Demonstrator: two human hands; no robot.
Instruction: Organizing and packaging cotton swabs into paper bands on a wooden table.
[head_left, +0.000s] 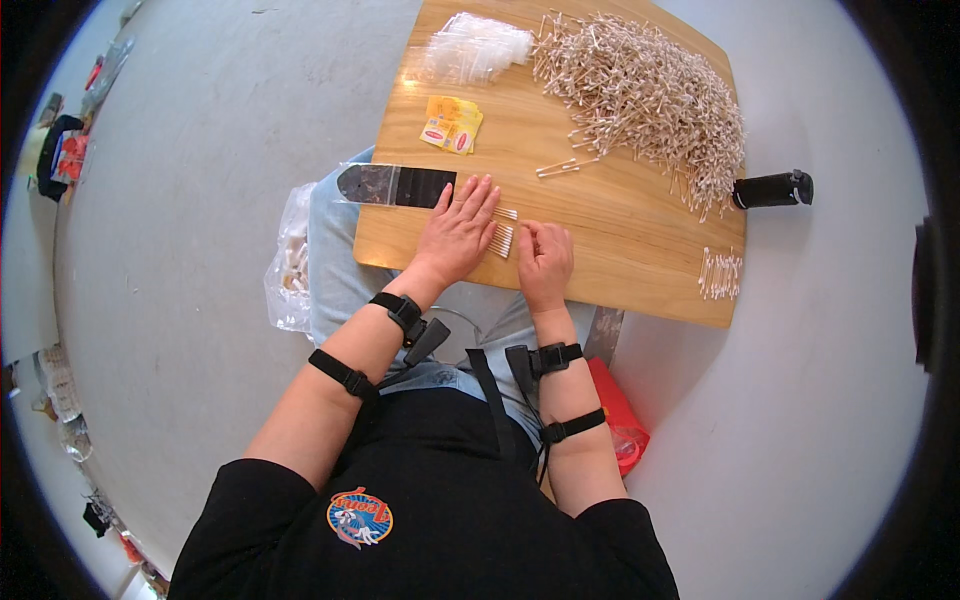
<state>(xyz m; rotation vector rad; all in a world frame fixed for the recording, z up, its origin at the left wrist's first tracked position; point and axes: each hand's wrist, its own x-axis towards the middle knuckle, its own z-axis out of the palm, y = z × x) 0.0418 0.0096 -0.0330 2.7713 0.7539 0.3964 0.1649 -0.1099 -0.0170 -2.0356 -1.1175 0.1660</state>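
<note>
My left hand [460,232] lies flat on the wooden table, fingers stretched out and slightly apart. Beneath its palm and fingers runs a row of cotton swabs [502,240], whose white tips stick out on the right. The fingertips reach the right end of a black sleeve [425,187] with a clear plastic part at its left. Just right of the swab tips, my right hand [546,264] is closed, thumb and fingers curled together. Whatever those fingers hold, if anything, is too small to make out. A few loose swabs [566,167] lie farther up the table.
A large heap of cotton swabs [650,95] covers the far right of the table [620,255]. Clear plastic bags [475,48] and yellow cards [453,124] lie far left. A small swab row [720,274] sits near right; a black cylinder [772,190] is beside the right edge.
</note>
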